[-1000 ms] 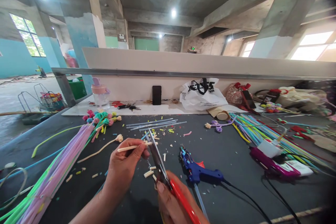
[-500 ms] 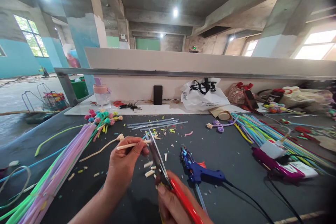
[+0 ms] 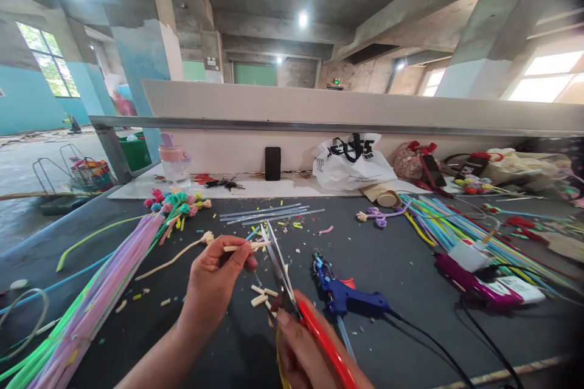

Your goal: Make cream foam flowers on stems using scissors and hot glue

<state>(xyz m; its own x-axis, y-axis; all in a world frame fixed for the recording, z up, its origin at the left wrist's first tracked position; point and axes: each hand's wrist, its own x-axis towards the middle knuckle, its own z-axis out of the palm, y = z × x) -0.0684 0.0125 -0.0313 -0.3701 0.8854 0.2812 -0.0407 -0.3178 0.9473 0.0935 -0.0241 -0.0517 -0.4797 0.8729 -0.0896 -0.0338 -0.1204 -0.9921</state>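
Note:
Between the thumb and fingers of my left hand (image 3: 212, 285) is a short cream pipe cleaner (image 3: 261, 245), its right end jutting past the fingertips. My right hand (image 3: 308, 340) grips a pair of scissors (image 3: 283, 279) with red handles. The blades point away from me, parted, with the pipe cleaner's end at them. Cream cut pieces (image 3: 259, 300) lie on the dark table below. A longer cream pipe cleaner (image 3: 171, 261) with a knotted tip rests left of my left hand.
A blue glue gun (image 3: 353, 296) with a cable lies to the right. Clear glue sticks (image 3: 274, 214) lie ahead among small scraps. Pipe cleaner bundles (image 3: 109, 279) flank both sides. A purple power strip (image 3: 477, 282), a bottle (image 3: 174, 164), a phone (image 3: 272, 164) and a white bag (image 3: 351, 164) stand farther off.
The pipe cleaner has shifted rightward in my left fingers, so more sticks out towards the scissors. The scissor blades have opened wider. The view has moved slightly.

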